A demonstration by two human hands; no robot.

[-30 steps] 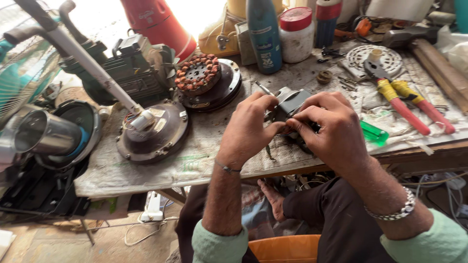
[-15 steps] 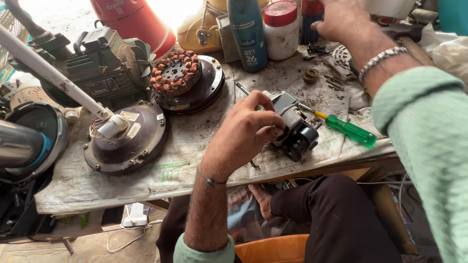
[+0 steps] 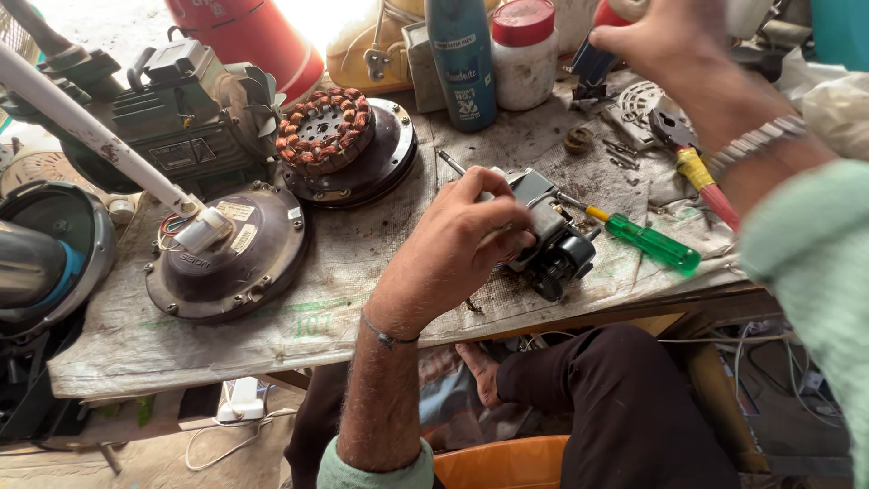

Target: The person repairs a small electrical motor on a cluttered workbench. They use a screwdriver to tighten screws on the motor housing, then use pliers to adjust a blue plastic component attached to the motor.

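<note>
My left hand grips a small grey and black motor that rests on the worn cloth of the workbench. A green-handled screwdriver lies just right of the motor, its shaft running under it. My right hand is raised far from the motor, over the back right of the bench. Its fingers curl close to a dark blue object, and whether they touch it is unclear. A metal bracelet sits on that wrist.
A copper-wound stator on a dark round plate and a fan motor cover with a white pipe lie left. A blue spray can, a red-lidded jar and red-handled pliers stand behind.
My right hand left the motor and rose to the back right of the bench. My left hand stayed on the motor. The view shifted closer and leftward.
</note>
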